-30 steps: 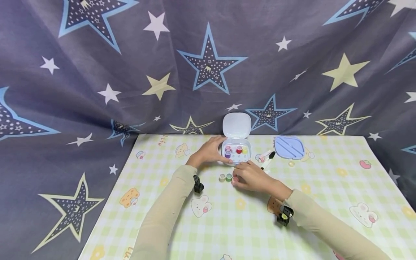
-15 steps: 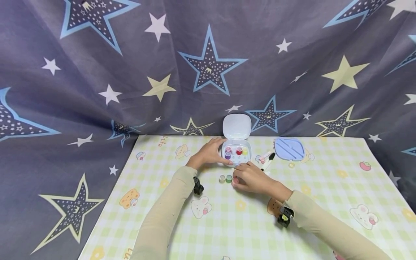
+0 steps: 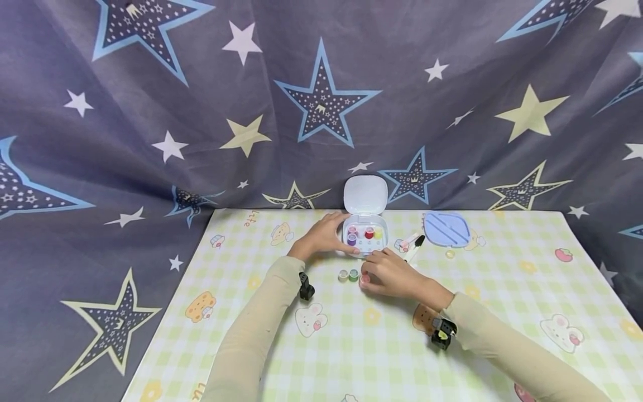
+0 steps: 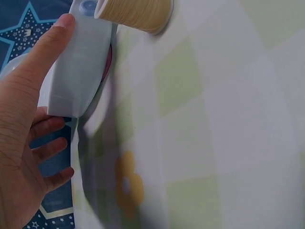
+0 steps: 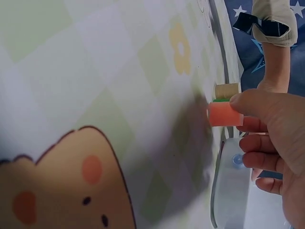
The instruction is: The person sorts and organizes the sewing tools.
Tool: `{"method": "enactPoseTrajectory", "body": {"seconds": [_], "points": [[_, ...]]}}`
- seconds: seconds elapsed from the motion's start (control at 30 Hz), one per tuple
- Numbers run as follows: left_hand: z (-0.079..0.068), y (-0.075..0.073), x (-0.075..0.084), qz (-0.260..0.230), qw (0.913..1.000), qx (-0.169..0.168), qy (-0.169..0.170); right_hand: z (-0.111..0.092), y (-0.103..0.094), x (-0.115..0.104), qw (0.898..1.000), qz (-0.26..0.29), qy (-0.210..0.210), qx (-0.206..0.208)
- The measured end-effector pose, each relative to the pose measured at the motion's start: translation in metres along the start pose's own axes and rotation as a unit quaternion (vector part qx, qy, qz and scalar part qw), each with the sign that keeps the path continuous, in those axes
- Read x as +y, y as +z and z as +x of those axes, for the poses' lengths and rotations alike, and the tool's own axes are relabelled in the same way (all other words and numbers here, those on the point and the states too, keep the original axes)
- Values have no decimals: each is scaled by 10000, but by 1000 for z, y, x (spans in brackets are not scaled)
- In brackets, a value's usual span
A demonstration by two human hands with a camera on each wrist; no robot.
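My left hand grips the left side of a pale sewing box, its thumb along the front wall and the other fingers toward the back. The box's white lid stands open. Inside are a purple thread spool, a red spool, a yellow spool and a pink one behind the purple. In front of the box, my right hand pinches a coral thread spool between thumb and finger. Left of it stand a green spool and a tan spool.
Right of the box lies a slim white item with a black tip. Behind it is a blue grooved tray, with a small yellowish round piece near its front edge. A star-patterned curtain hangs along the table's back edge.
The coral spool in my right hand has shifted very slightly right, away from the green spool. My left hand stays on the box.
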State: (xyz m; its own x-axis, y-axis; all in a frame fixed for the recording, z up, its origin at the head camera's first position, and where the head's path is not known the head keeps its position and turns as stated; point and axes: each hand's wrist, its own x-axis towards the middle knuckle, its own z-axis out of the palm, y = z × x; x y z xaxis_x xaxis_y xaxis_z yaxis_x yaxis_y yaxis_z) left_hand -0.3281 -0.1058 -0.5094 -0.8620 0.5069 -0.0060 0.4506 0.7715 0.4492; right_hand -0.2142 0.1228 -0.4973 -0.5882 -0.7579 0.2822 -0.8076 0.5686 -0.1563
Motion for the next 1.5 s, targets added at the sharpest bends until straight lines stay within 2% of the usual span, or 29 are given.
{"method": "enactPoseTrajectory", "body": {"seconds": [0.27,0.57,0.83,1.17,1.5], "points": [[-1,0,-1,1,10000,-43,-3,-1,-7,3,9997,192,-31,142],[0,-2,2,48,10000,-63,58,6,-30,17,9992,244,126,298],[0,-3,2,108,9999,-50,73,15,-45,26,9991,7,64,414],[0,-4,-1,159,9998,-68,98,34,-54,41,9959,-635,-100,637],[-2,-2,1,143,9998,-17,99,42,-43,49,9930,-1153,-63,258]]}}
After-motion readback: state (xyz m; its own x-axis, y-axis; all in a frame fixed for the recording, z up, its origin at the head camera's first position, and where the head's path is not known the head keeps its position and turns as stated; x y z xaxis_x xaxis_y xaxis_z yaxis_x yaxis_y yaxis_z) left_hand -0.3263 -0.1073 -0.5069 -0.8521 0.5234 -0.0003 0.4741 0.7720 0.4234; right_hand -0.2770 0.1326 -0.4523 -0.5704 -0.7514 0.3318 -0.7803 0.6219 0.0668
